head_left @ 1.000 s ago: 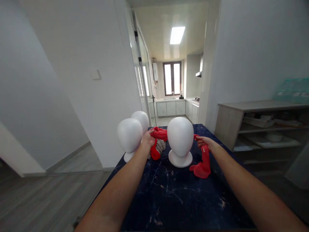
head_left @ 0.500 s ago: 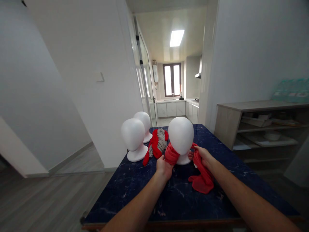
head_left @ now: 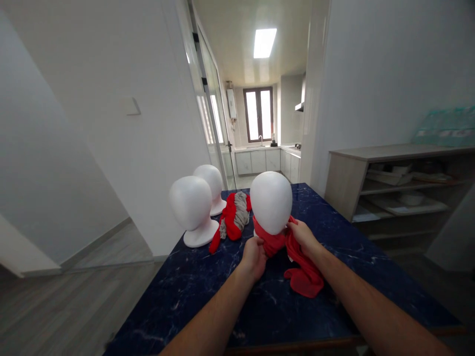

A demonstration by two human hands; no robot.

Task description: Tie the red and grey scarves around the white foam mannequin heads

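Note:
A white mannequin head (head_left: 271,201) stands on the dark blue marbled table (head_left: 208,301), with a red scarf (head_left: 293,259) wrapped around its neck. My left hand (head_left: 255,256) grips the scarf's left end just below the head's chin. To the right of the neck, my right hand (head_left: 303,236) holds the other end, and the loose tail lies bunched on the table at the right. Both ends meet in front of the neck.
Two more white mannequin heads (head_left: 191,207) (head_left: 210,181) stand at the table's left back. A red and grey scarf (head_left: 234,217) lies bunched between them and the near head. A wooden shelf unit (head_left: 404,183) stands at the right, a white wall at the left, a kitchen beyond.
My hands brought the scarf ends from behind the head round to its front and drew them together under the chin. The view shifted slightly left.

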